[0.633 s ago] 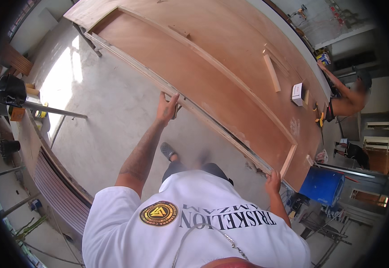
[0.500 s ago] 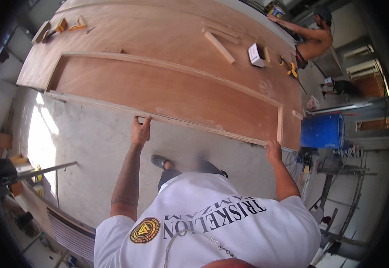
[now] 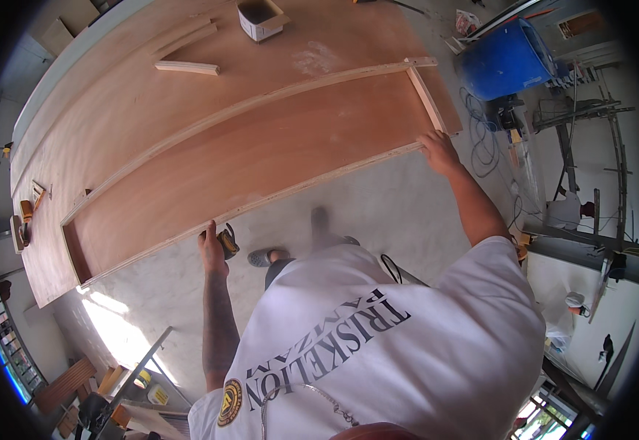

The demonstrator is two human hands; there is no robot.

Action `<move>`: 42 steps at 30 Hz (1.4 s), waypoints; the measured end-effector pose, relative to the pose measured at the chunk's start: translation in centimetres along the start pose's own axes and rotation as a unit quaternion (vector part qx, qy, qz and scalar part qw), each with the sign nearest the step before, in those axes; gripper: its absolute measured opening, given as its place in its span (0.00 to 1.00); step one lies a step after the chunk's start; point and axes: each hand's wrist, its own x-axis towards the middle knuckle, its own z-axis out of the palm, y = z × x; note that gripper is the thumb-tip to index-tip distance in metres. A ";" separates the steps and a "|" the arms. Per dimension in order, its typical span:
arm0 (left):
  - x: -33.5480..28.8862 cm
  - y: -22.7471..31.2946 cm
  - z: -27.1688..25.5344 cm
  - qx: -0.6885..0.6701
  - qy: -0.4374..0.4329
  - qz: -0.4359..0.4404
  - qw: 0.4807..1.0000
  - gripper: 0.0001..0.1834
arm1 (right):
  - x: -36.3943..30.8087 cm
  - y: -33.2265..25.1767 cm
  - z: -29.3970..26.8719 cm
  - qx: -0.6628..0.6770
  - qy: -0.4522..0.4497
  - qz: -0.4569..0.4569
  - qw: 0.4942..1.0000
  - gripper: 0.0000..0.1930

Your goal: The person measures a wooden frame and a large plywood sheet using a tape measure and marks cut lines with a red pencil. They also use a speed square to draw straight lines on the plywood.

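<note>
A long rectangular frame of pale wooden strips (image 3: 319, 181) lies on a reddish-brown plywood sheet (image 3: 114, 103), its near strip along the sheet's near edge. At the right end a short wooden crosspiece (image 3: 426, 99) runs between the long strips. My right hand (image 3: 440, 152) is closed over the near right corner, where crosspiece and near strip meet. My left hand (image 3: 213, 253) is at the middle of the near strip, fingertips against it. Held in that left hand is a black and yellow tool that looks like a tape measure (image 3: 227, 240), partly hidden by the palm.
On the plywood lie an open white cardboard box (image 3: 261, 20), loose wooden strips (image 3: 187, 67) and, far left, tools with yellow handles (image 3: 26, 211). A blue drum (image 3: 506, 62) stands beyond the right end, with coiled cable (image 3: 484, 132) on the floor. A metal bar (image 3: 143, 367) juts up at lower left.
My view has swung right, so the frame now slants up to the right and the other person is out of sight. Both hands stay at the near strip.
</note>
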 end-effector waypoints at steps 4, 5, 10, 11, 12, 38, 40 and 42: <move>-1.0 2.5 0.8 -0.062 0.038 -0.075 0.995 0.24 | -1.5 2.2 0.7 0.051 -0.035 -0.045 0.997 0.12; -1.2 3.0 -0.4 -0.048 0.071 -0.074 0.994 0.22 | -2.5 1.7 1.1 0.063 -0.059 -0.072 0.994 0.12; -1.8 1.5 4.0 0.071 0.018 -0.053 0.996 0.25 | -4.2 7.6 0.2 0.060 -0.024 -0.013 0.998 0.13; -2.3 1.0 7.4 0.090 -0.004 -0.032 0.995 0.25 | -3.9 10.9 -0.4 0.054 -0.002 0.002 0.999 0.13; -2.9 0.7 10.8 0.096 -0.015 -0.073 0.993 0.27 | -3.4 14.3 -0.9 0.035 -0.009 0.014 0.999 0.14; -17.6 2.0 12.0 0.356 -0.232 0.011 0.905 0.30 | 1.8 -12.6 -2.4 0.386 -0.050 -0.058 0.920 0.19; -21.1 3.7 12.9 0.354 -0.207 0.136 0.902 0.37 | 2.0 -18.4 -2.5 0.505 -0.218 -0.033 0.835 0.15; -23.3 5.7 13.0 0.335 -0.202 0.240 0.889 0.43 | 1.5 -23.6 -3.0 0.574 -0.347 -0.022 0.741 0.13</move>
